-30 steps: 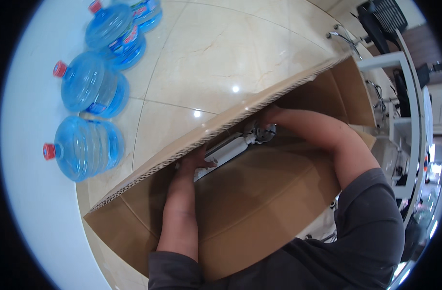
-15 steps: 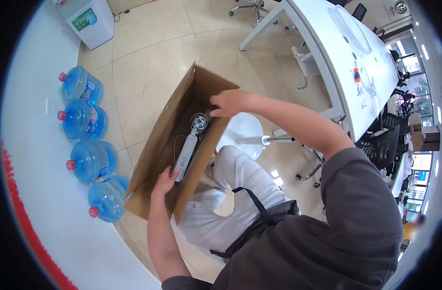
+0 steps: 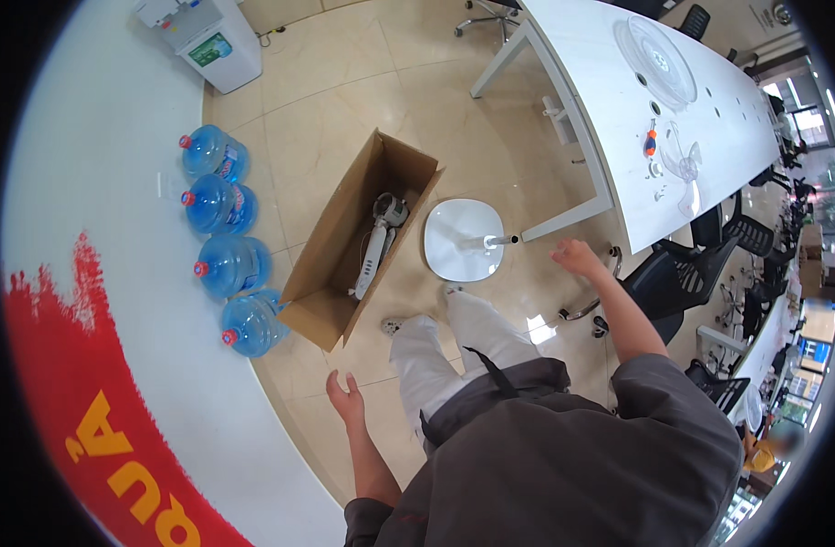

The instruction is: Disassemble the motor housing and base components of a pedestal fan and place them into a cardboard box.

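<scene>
An open cardboard box [image 3: 326, 239] stands on the floor before me. Inside lies a white fan body [image 3: 373, 252], its round motor head toward the far end and its control panel toward me. My left hand [image 3: 346, 398] is empty, thumb and fingers apart, just off the box's near end. Out to the right, my right hand [image 3: 577, 259] hangs open with nothing in it, close to the table leg. Between box and table sits a white rounded fan base [image 3: 463, 239] with a short metal pole pointing right.
Several blue water bottles [image 3: 218, 202] line the left wall near a water dispenser [image 3: 218, 55]. A white table [image 3: 609, 109] carries a fan grille [image 3: 656, 61], a clear fan blade [image 3: 684, 164] and an orange-and-blue screwdriver [image 3: 651, 143]. A black office chair [image 3: 682, 283] stands right.
Both hands have left the box and fan body, the right moving out rightward, the left back toward me. I stand more upright, and the fan body lies in the box.
</scene>
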A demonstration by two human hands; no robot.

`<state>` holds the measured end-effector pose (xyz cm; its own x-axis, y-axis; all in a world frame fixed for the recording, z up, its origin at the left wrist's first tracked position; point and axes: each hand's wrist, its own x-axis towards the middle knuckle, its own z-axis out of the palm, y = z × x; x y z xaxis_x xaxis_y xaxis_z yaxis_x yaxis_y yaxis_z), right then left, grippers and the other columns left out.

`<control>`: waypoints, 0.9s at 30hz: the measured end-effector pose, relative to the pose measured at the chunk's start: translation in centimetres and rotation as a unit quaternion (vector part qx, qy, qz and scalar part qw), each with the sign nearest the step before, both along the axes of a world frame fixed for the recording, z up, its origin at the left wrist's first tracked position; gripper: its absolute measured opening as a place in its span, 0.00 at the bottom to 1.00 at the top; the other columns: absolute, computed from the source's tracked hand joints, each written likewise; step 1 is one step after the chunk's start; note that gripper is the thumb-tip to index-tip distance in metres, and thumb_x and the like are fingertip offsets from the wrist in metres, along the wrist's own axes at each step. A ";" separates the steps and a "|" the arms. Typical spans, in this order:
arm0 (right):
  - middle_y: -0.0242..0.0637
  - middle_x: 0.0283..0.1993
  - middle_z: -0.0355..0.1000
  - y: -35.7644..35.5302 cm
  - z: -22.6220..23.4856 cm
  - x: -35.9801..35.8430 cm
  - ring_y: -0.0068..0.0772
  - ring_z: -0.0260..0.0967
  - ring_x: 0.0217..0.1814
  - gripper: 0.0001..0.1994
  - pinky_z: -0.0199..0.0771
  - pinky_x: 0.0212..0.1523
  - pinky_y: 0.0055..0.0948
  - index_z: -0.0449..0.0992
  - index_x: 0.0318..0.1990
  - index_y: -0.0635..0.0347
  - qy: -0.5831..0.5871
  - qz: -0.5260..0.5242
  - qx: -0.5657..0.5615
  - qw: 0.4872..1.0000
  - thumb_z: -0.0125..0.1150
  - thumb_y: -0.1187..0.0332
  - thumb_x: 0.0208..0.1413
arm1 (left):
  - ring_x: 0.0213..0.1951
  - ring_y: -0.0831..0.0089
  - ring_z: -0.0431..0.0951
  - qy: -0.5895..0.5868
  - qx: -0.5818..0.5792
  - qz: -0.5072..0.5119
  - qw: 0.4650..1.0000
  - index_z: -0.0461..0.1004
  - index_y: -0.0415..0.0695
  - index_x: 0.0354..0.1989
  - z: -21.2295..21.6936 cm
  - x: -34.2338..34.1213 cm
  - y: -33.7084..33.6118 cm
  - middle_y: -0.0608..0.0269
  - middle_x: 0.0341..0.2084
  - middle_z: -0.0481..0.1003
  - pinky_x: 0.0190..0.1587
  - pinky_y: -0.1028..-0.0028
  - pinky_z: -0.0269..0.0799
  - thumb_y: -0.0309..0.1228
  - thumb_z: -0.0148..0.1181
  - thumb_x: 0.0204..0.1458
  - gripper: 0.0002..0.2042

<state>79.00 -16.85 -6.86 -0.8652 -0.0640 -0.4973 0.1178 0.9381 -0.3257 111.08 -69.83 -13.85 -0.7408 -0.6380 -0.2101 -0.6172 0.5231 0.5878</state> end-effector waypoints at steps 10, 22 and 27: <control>0.54 0.38 0.78 -1.0 -0.5 -0.9 0.55 0.76 0.45 0.24 0.75 0.48 0.45 0.78 0.43 0.67 -0.011 0.023 -0.118 0.993 0.63 0.51 0.52 | 0.52 0.51 0.74 -0.091 0.036 0.130 0.987 0.74 0.31 0.48 -0.2 14.6 10.1 0.43 0.47 0.75 0.57 0.62 0.68 0.33 0.62 0.55 0.17; 0.55 0.39 0.77 -1.5 2.9 3.0 0.58 0.75 0.44 0.22 0.75 0.47 0.46 0.78 0.43 0.65 0.029 -0.066 -0.137 0.988 0.61 0.52 0.54 | 0.41 0.68 0.75 -0.147 0.440 0.234 0.854 0.71 0.42 0.50 -3.4 4.2 9.4 0.61 0.39 0.76 0.42 0.65 0.69 0.42 0.56 0.58 0.18; 0.54 0.38 0.78 1.7 4.6 6.9 0.54 0.76 0.43 0.22 0.75 0.46 0.44 0.78 0.43 0.65 0.010 -0.157 -0.115 0.981 0.63 0.52 0.54 | 0.42 0.65 0.76 -0.191 0.413 0.137 0.880 0.71 0.43 0.50 -3.8 -3.5 6.2 0.59 0.41 0.76 0.43 0.62 0.70 0.43 0.55 0.59 0.18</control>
